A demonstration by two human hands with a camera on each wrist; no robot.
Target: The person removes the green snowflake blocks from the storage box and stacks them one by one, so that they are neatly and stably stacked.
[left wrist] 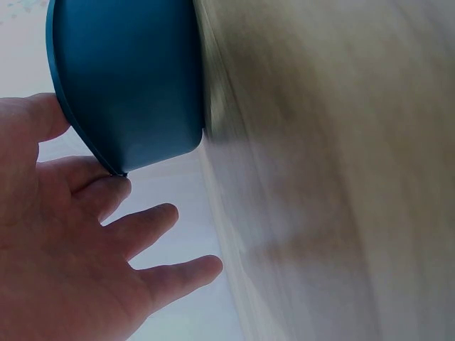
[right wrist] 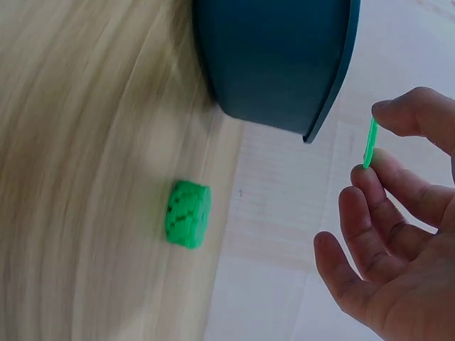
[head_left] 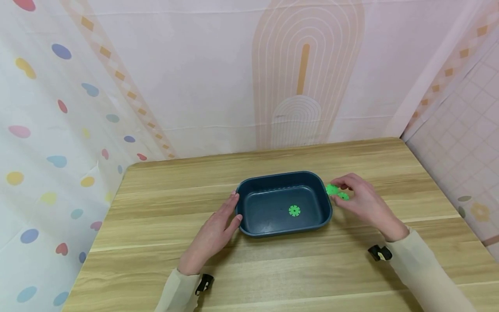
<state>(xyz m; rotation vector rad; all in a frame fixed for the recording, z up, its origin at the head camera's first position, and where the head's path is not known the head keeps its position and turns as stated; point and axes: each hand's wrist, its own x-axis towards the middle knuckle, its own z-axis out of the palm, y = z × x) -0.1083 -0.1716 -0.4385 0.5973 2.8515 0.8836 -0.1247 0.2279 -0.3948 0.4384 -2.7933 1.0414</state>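
Observation:
A dark blue rectangular tub (head_left: 269,232) stands on the table, with one green notched disc (head_left: 294,211) lying flat on its floor. My left hand (head_left: 216,229) rests against the tub's left end, thumb and fingertips touching the rim, the other fingers spread loosely in the left wrist view. Between thumb and fingertips, my right hand (head_left: 360,199) pinches a second green notched disc (right wrist: 370,142) just outside the tub's right end, seen edge-on in the right wrist view. Beneath that hand, a short stack of green discs (right wrist: 188,214) sits on the table, its top partly covered in the head view.
The wood-grain table (head_left: 179,186) backs onto a patterned curtain (head_left: 210,78), with more curtain at the left and right. Black wrist mounts (head_left: 380,252) are strapped at both sleeves.

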